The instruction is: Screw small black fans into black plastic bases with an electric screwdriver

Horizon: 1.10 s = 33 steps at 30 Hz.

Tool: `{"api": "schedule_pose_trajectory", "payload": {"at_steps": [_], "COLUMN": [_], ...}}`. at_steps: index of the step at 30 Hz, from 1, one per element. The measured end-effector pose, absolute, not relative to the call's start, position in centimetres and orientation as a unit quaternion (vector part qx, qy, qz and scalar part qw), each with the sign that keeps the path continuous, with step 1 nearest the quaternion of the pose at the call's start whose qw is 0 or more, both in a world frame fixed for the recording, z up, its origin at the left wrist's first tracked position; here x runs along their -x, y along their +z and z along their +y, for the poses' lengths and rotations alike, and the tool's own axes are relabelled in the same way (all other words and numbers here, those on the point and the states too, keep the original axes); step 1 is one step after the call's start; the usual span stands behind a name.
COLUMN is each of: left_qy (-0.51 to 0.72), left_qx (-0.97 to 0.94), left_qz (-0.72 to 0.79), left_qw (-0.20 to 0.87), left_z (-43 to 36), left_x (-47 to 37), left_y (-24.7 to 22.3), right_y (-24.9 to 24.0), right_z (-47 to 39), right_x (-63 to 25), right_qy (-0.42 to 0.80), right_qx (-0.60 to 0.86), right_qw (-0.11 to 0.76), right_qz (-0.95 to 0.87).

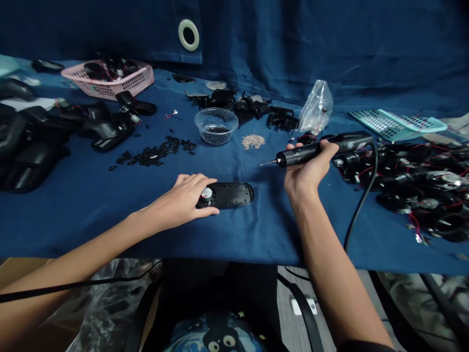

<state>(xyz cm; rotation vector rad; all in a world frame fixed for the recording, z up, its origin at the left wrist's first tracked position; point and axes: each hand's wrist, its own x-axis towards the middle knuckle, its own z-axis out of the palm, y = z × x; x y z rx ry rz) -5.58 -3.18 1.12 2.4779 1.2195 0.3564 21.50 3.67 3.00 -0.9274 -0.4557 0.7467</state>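
On the blue cloth, my left hand (188, 198) grips the left end of a long black plastic housing (232, 194), thumb and fingers on its two sides. A round silver motor (206, 193) sits inside that end, partly under my fingers. My right hand (308, 168) is wrapped round a black electric screwdriver (304, 152), its thin bit pointing left, raised above the cloth and apart from the housing. Beyond lies a small pile of silver screws (253, 142). A clear plastic bowl (216, 126) with small black parts stands beside it.
Small black pieces (157, 152) lie scattered left of the bowl. A pink basket (110, 85) of parts is at the back left, near black housings (106, 127). Wired black parts (432, 190) crowd the right, by a teal basket (399, 124). The screwdriver's cable (362, 200) hangs down.
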Motion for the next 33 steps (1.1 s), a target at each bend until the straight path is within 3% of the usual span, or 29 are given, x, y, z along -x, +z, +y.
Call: {"api": "schedule_pose_trajectory", "payload": {"at_steps": [6,12,18,27,33], "left_qy": [0.123,0.066,0.059,0.016,0.061], "left_qx": [-0.881,-0.838,-0.869,-0.927,-0.924], "left_qz": [0.414,0.463,0.439,0.372,0.376], "left_qw": [0.195,0.279,0.219,-0.036,0.008], "left_z": [-3.0,-2.2,-2.8,-2.9,-3.7], "left_x": [5.0,6.3,6.0,5.9,5.4], "left_y": [0.8,2.5,2.9,2.3,4.1], "right_y": [3.6,3.7,3.5,3.2,3.3], "right_z": [2.9,2.6,2.7,2.6,2.7], "right_x": [-21.0,-20.6,-20.6,-20.8,-20.7], "right_qy": [0.315,0.37,0.379,0.392,0.378], "right_qx": [0.491,0.475,0.487,0.465,0.454], "right_qw": [0.758,0.75,0.741,0.757,0.779], "right_qz": [-0.292,-0.273,-0.264,-0.24,-0.209]}}
